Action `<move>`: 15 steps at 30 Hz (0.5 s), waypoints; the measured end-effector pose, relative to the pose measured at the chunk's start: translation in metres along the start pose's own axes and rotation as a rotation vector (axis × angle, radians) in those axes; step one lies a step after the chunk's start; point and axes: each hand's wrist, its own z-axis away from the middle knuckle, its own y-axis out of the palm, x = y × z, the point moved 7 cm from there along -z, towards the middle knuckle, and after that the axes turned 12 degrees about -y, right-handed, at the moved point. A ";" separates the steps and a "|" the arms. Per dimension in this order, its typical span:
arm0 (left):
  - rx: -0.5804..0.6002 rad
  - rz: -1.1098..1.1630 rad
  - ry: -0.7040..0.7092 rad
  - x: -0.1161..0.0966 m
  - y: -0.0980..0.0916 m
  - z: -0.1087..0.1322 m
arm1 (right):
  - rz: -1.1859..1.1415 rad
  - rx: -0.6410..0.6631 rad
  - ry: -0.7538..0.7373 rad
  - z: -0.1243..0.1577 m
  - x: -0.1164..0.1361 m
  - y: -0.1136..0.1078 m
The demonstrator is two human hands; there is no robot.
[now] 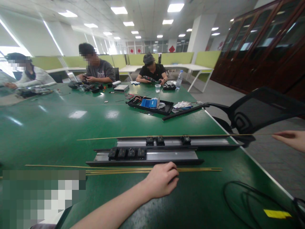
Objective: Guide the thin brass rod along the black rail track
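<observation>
My right hand [292, 140] pinches the right end of a long thin brass-coloured rod [209, 135]. That rod stretches left across the back edge of the farther channel-shaped rail [212, 142]. Near the table's front, my left hand [164, 178] lies curled over a bundle of similar thin rods [119, 171]; its fingertips are partly hidden. Between the hands' rods sits a nearer, shorter rail [171, 156] with several black blocks [126, 153] grouped in its left half. Three black blocks [160, 140] sit spaced apart in the farther rail.
A black tray [166, 108] with a blue finned part [149, 102] lies farther back, beside gloves [183, 106] and a black strip [183, 112]. Black cable [225, 194] coils at front right. An office chair [259, 109] stands past the table's right edge. Three people sit across the table.
</observation>
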 end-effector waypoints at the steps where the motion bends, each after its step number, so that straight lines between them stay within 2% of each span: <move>1: 0.002 -0.001 0.000 0.000 0.000 0.000 | -0.006 0.007 0.004 0.001 0.001 0.000; 8: 0.009 -0.002 -0.002 0.002 0.002 0.001 | 0.003 -0.019 -0.019 0.003 0.004 -0.003; 15: 0.004 0.001 0.000 0.000 0.000 0.000 | 0.029 -0.024 -0.039 -0.005 -0.007 0.005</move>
